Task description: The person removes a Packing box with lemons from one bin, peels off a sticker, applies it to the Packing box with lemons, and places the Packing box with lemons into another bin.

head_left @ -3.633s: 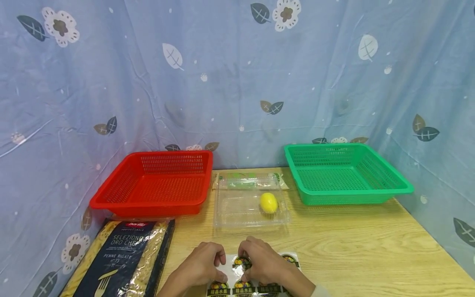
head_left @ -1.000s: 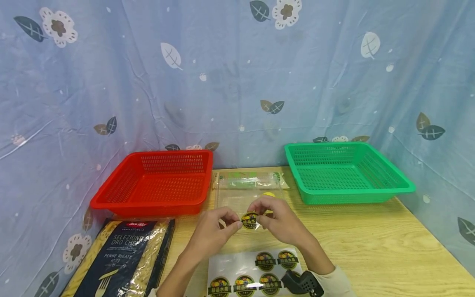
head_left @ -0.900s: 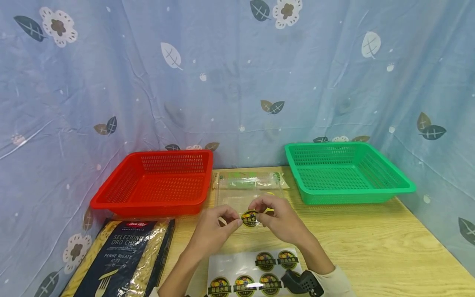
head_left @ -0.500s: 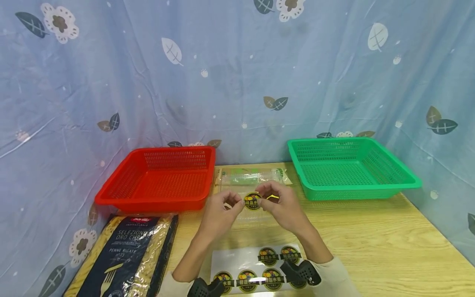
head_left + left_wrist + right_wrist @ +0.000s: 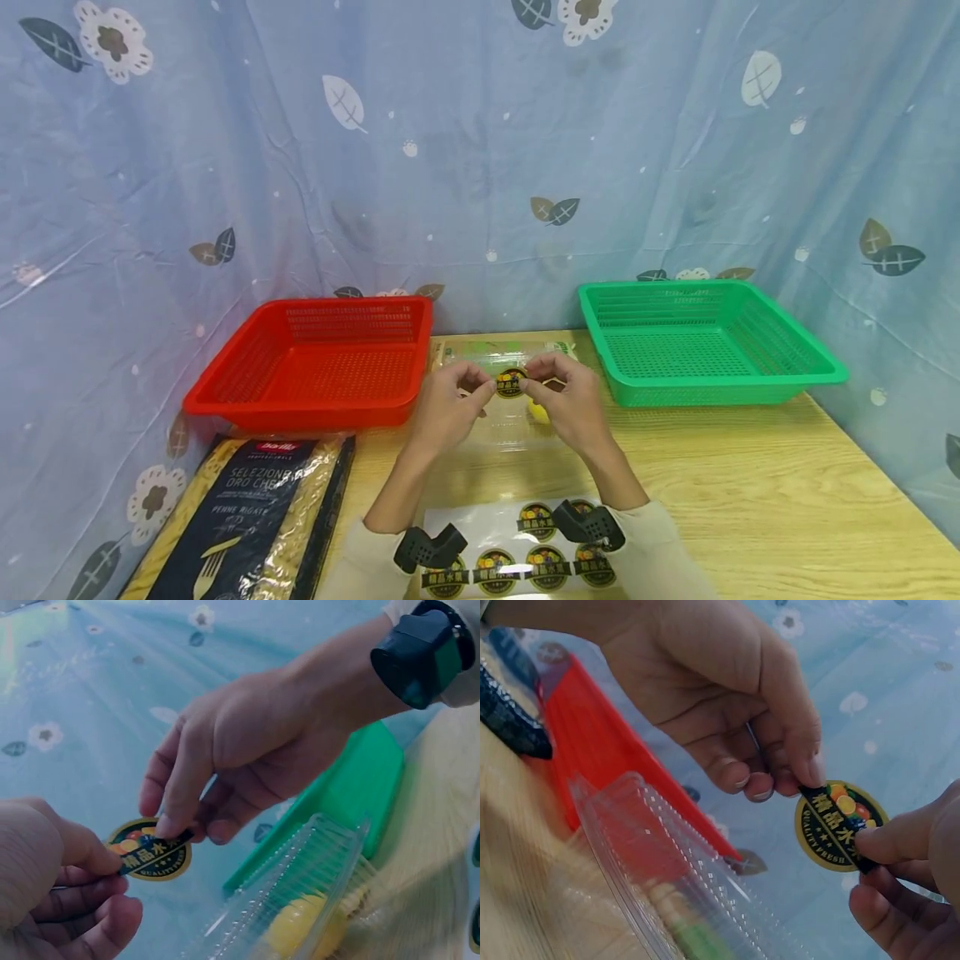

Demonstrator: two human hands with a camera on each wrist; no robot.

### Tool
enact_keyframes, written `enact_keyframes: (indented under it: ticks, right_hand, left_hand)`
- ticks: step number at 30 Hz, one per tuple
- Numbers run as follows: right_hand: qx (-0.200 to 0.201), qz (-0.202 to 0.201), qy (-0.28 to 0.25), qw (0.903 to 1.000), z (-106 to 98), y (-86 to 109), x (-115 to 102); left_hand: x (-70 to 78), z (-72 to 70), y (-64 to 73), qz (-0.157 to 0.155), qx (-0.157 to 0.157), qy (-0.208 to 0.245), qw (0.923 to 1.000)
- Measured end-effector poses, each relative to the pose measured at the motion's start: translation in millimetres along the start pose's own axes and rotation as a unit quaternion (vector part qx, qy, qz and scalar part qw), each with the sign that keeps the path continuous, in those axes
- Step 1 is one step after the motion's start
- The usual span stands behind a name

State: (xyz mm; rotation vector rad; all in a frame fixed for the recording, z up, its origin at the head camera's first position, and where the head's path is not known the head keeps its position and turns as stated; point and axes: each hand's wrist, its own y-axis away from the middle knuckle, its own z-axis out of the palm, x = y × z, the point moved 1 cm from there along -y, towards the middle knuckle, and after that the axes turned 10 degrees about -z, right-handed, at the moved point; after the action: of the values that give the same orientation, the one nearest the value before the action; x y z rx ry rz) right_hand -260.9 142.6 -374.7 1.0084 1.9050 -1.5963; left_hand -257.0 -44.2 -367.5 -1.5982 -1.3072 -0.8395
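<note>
A round black-and-gold fruit sticker (image 5: 512, 383) is stretched between my two hands, its printed face toward me. My left hand (image 5: 444, 410) pinches one end of its dark band between thumb and finger. The opposite end is pinched by my right hand (image 5: 573, 407), as both wrist views show. Beneath and behind the hands stands a clear plastic clamshell box (image 5: 495, 429), partly hidden by them. A yellow lemon (image 5: 306, 927) sits in the box. The white sticker sheet (image 5: 480, 527), with several like stickers, lies on the table below my forearms.
A red basket (image 5: 300, 410) stands at the back left and a green basket (image 5: 720, 388) at the back right. A bag of penne (image 5: 247, 517) lies at the left. A flat, pale packet (image 5: 566, 348) lies behind the box, before the blue curtain (image 5: 480, 167).
Both hands were down at the sticker sheet; a sticker has come off it. Held between both hands, it has risen and moved away from me, over the clear box.
</note>
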Motion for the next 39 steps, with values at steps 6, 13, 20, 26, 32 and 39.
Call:
enact_keyframes:
  ticks: [6, 13, 20, 26, 32, 39]
  right_hand:
    - [0.019, -0.003, 0.036, 0.9991, 8, -1.8, 10]
    - [0.003, -0.009, 0.122, 0.9925, 17, -2.1, 20]
    - [-0.032, -0.007, 0.177, 0.9838, 22, -3.2, 26]
    - [-0.052, 0.003, 0.229, 0.972, 24, -4.1, 27]
    - [-0.066, 0.018, 0.244, 0.9674, 25, -4.0, 29]
    - [-0.082, 0.01, 0.284, 0.9553, 26, -2.2, 31]
  left_hand:
    - [-5.2, 1.7, -7.5, 0.005, 0.011, -0.006, 0.9999]
    - [-16.0, 5.0, -13.4, 0.002, 0.014, -0.02, 0.9997]
    - [-24.9, 10.1, -24.7, 0.027, 0.027, -0.099, 0.9944]
    - [-30.5, 13.8, -30.2, 0.026, 0.034, -0.128, 0.9909]
    - [-32.3, 17.2, -33.1, 0.002, 0.029, -0.142, 0.9894]
    - [-33.0, 20.5, -34.0, -0.015, 0.028, -0.155, 0.9874]
